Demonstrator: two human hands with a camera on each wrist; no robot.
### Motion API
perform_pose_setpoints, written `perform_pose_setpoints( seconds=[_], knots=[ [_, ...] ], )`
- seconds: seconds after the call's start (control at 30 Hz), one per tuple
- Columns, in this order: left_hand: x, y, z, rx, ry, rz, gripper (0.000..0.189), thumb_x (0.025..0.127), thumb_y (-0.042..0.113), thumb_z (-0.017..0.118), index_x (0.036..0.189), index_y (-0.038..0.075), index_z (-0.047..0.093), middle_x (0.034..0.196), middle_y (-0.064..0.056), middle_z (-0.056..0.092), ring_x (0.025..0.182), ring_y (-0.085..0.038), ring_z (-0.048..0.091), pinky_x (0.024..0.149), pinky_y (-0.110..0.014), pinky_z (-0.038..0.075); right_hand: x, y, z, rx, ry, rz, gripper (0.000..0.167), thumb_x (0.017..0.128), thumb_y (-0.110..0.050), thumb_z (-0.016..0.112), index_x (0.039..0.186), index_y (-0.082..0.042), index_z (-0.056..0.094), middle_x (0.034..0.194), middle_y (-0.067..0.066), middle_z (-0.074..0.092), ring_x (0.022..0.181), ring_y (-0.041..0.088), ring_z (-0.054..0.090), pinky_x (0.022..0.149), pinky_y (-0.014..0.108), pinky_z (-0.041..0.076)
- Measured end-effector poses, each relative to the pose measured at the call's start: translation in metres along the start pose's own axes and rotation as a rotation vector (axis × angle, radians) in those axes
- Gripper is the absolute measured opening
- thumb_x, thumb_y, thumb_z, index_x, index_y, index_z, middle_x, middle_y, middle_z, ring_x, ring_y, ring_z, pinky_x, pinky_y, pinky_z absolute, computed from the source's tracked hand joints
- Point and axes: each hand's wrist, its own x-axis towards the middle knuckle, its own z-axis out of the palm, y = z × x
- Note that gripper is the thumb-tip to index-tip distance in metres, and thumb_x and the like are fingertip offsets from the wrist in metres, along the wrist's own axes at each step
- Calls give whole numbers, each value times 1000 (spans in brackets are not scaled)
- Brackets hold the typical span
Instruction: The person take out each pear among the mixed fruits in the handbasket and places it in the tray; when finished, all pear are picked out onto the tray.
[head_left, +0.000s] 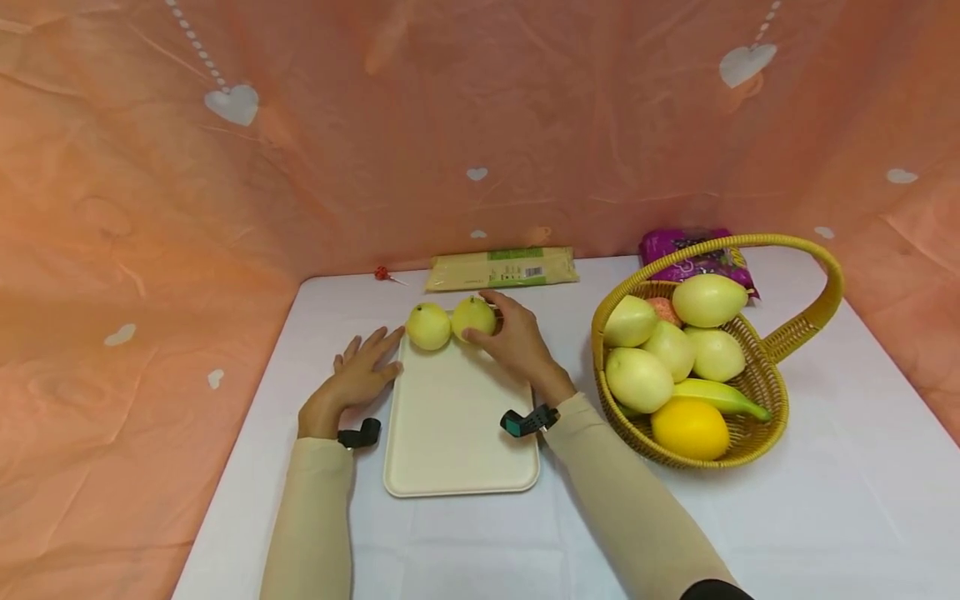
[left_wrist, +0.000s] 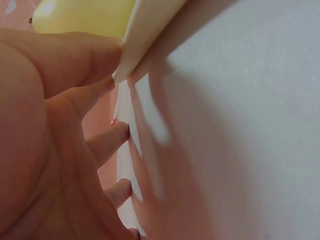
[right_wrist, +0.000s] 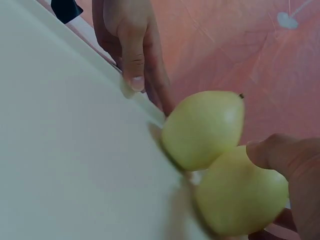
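A cream rectangular tray (head_left: 461, 425) lies on the white table with two yellow-green pears at its far end. My right hand (head_left: 522, 343) grips the right pear (head_left: 472, 318), thumb on its near side and fingers around its far right side. The left pear (head_left: 428, 327) touches it, stem facing away, at the tray's far left corner. Beside the tray's left edge, my left hand (head_left: 360, 377) rests with fingers spread and fairly straight. Its thumb (left_wrist: 95, 52) touches the tray rim, and the other fingertips reach down to the tablecloth in the left wrist view.
At right stands a wicker basket (head_left: 776, 408) with a tall handle, holding several pears, a banana (head_left: 720, 395), a yellow-orange fruit (head_left: 690, 428) and a reddish fruit (head_left: 664, 311). Along the back lie a lollipop (head_left: 382, 273), a long beige packet (head_left: 502, 269) and a purple bag (head_left: 686, 246).
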Motion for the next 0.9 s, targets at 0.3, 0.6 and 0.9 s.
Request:
perform_pose_setpoints(
  seconds=[0.3,0.6,0.9],
  knots=[
    [2,-4,2,-28,0,2,71,111,33,52,176,24,26,184,-23,8,165,-59,-12,122,-84,-14,-27,-42,-30,-87,-67,-167,78,91,-27,92,159,-10,57,158,13,62,136,35,66,115,52,55],
    [0,-4,-2,-60,-4,9,71,111,41,55,176,31,27,184,-20,8,164,-60,-13,121,-85,-15,-84,-81,-89,-67,-341,-353,78,86,-29,96,156,-18,62,152,1,68,134,22,68,115,46,55],
    [1,-1,0,-21,-24,-46,70,113,35,52,177,27,23,185,-19,5,166,-56,-14,124,-81,-16,-137,-63,-153,7,-336,-362,73,86,-11,95,152,-18,66,148,-5,71,135,14,68,115,27,53]
  ],
)
